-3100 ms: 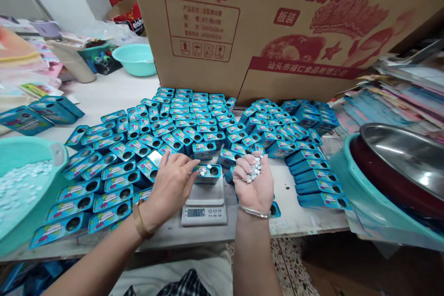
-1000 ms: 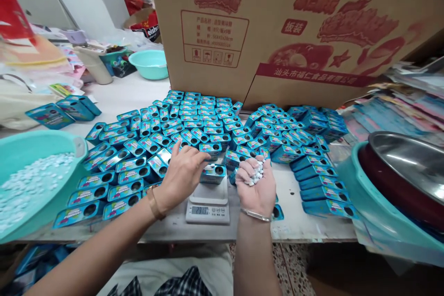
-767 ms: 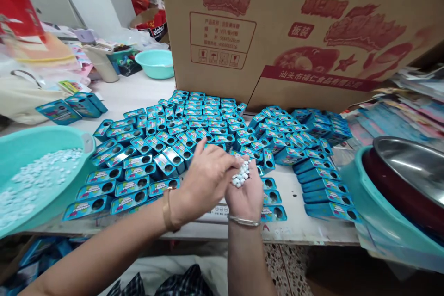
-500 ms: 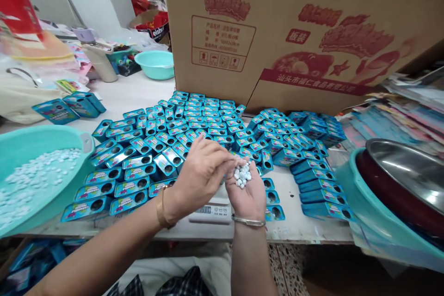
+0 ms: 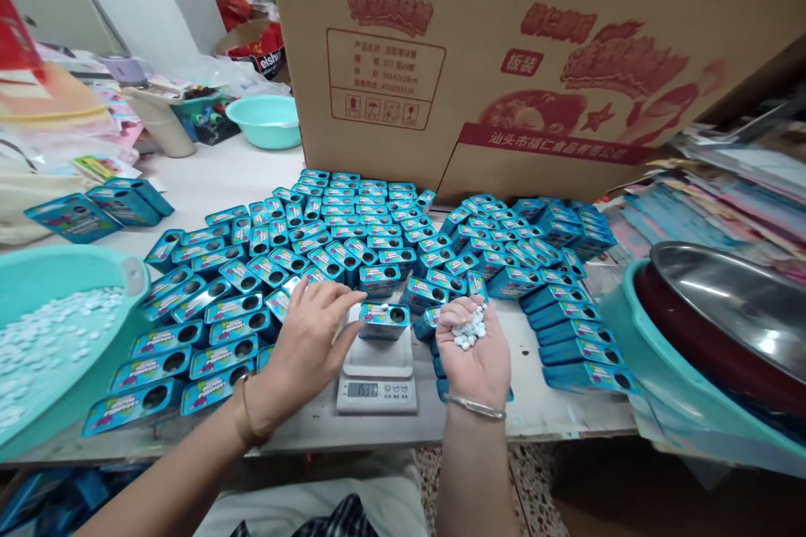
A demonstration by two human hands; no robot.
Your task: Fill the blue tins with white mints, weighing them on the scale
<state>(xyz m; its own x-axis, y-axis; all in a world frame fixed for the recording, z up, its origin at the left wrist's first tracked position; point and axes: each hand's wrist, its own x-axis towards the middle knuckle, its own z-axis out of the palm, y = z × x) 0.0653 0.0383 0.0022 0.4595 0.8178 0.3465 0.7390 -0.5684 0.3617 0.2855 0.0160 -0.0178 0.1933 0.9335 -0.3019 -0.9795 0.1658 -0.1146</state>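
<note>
My left hand (image 5: 313, 329) is open, thumb and forefinger apart at the left end of a blue tin (image 5: 383, 320). Whether the fingertips touch that tin I cannot tell. It rests on a small white digital scale (image 5: 378, 396) with a lit display, and a few pale bits lie on its top beside the round hole. Palm up, my right hand (image 5: 475, 357) is cupped around a small heap of pale blue candies (image 5: 469, 329), just right of the scale. Many more blue tins (image 5: 230, 310) with dark round holes crowd the table around both hands.
A turquoise basin (image 5: 135, 277) of pale candies stands at the left. Behind the tins rises a large cardboard box (image 5: 466, 42). Stacked basins with a metal bowl (image 5: 730, 294) are at the right, and a smaller turquoise bowl (image 5: 264, 130) sits farther back.
My left hand has moved left, off the right palm, and its fingers have spread. My right hand has shifted right with the candies. The tin on the scale has come into sight.
</note>
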